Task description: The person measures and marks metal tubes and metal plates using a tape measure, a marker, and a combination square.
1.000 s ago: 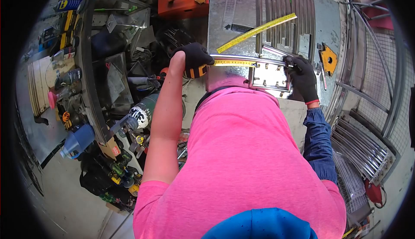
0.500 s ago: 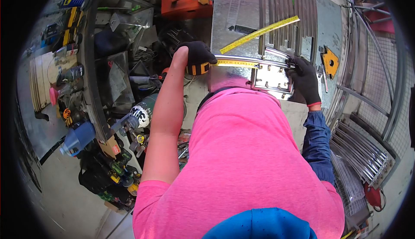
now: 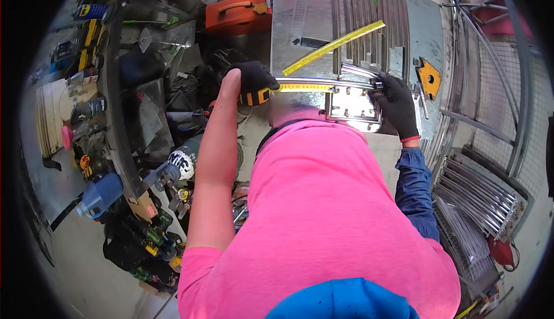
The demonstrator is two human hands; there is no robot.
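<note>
My left hand (image 3: pixel 253 78) grips the tape measure (image 3: pixel 254 97).
My right hand (image 3: pixel 398 102) pinches the metal bar (image 3: pixel 311 80); I can't read the tape's small print or the cylinder (image 3: pixel 182 164) lettering.

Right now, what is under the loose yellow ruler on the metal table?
The yellow ruler crosses over several metal bars toward its upper right end; its lower left part lies over the metal table. Whatever its strip covers directly cannot be seen.

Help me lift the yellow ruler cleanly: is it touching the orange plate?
Apart. The head view shows metal bars and bare tabletop between the yellow ruler and the orange plate.
</note>
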